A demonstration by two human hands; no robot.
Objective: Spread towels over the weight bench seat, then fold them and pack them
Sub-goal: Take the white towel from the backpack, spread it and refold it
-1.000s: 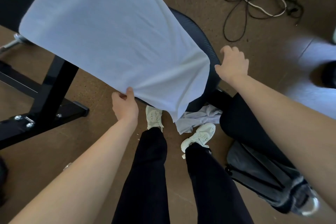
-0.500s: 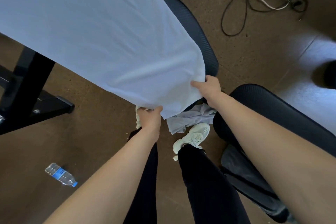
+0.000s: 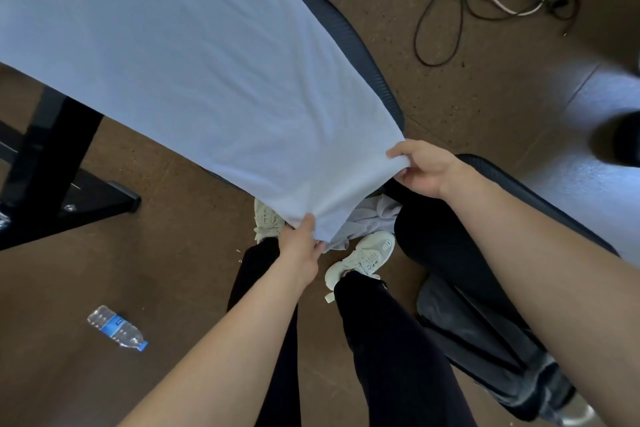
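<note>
Covering the black padded bench seat (image 3: 356, 45), the large pale-blue cloth towel (image 3: 180, 73) lies spread, near edge lifted. Dark grey fabric bag (image 3: 485, 340) on floor at right; contents not visible. Right hand (image 3: 422, 170) pinches one near corner and left hand (image 3: 301, 250) the other, fingers curled. Risk: uneven pull could drag towel off seat onto crumpled pale towel (image 3: 367, 218) by the feet.

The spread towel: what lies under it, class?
Under the towel, the bench seat shows along the right edge, a black frame leg at the left. A crumpled cloth lies on the floor beneath the near end. The seat top is covered.
</note>
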